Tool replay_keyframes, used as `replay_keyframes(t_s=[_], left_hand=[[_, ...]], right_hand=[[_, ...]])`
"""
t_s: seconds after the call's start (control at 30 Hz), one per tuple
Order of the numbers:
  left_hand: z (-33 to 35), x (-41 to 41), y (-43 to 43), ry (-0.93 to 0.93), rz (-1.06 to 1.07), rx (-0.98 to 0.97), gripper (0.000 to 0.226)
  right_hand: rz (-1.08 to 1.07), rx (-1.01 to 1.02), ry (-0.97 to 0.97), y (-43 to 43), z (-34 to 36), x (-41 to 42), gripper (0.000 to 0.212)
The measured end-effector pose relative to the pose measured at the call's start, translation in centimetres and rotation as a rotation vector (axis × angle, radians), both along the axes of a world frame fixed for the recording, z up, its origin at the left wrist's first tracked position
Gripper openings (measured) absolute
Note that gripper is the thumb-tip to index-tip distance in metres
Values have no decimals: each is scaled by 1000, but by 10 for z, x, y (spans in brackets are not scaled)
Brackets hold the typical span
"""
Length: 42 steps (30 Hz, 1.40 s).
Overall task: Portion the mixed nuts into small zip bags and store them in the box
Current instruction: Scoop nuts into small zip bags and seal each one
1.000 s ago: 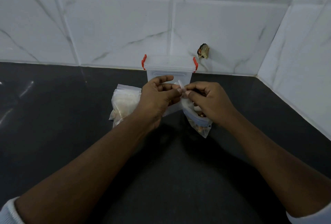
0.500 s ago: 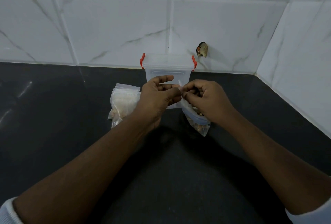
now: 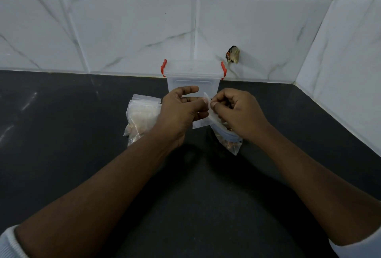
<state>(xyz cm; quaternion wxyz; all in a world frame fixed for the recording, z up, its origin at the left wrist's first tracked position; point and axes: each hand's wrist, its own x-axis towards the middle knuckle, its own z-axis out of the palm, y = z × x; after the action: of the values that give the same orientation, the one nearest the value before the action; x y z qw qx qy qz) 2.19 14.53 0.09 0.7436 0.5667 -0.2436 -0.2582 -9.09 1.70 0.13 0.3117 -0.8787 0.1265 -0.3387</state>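
Two hands pinch the top of one small zip bag (image 3: 201,122) between them, the left hand (image 3: 181,113) with thumb and fingers, the right hand (image 3: 239,113) with curled fingertips. The box (image 3: 193,80) sits shut at 12 o'clock from the hands, and the bag of nuts (image 3: 231,146) lies at 5 o'clock, partly under the right hand. The thin bag looks slippery, so it may slip out, and a bump from the right wrist could spill nuts on the counter (image 3: 61,154).

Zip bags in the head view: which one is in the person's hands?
The small clear bag, pinched at its top by left hand and right hand. The bag stack and blue-strip nut bag lie on the counter.
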Motion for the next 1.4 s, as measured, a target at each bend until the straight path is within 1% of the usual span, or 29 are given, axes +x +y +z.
replay_keyframes(t_s=[0.17,0.27,0.33,0.43,0.6,0.77,1.0,1.1,1.17,1.3,1.4], left_hand=[[0,0,0,18,0,0,44],[2,0,-2,-10,30,37,49],[3,-1,-4,-33,57,60,52],[5,-4,-5,-52,82,75,50],[2,1,-4,-88,59,79,48],[-3,-1,-4,-71,30,17,58],[-2,-3,-4,-13,0,-33,70],[-2,-3,-3,60,-12,-50,64],[-1,-3,-2,58,-15,-40,58],[-1,-4,-5,-35,44,10,46],[-1,-6,-6,-131,86,70,45]], right_hand=[[-25,-84,0,5,0,-1,7],[-44,-119,-5,6,0,0,9],[-75,-122,-18,6,0,1,10],[-89,-98,4,7,-1,4,11],[-55,-84,67,6,-2,4,8],[-9,-139,58,9,-2,4,6],[-31,-216,74,8,-3,5,7],[-46,-199,85,8,-2,3,7],[-56,-184,101,9,-1,3,8],[-108,-184,93,11,1,4,9],[-205,-203,44,4,5,2,10]])
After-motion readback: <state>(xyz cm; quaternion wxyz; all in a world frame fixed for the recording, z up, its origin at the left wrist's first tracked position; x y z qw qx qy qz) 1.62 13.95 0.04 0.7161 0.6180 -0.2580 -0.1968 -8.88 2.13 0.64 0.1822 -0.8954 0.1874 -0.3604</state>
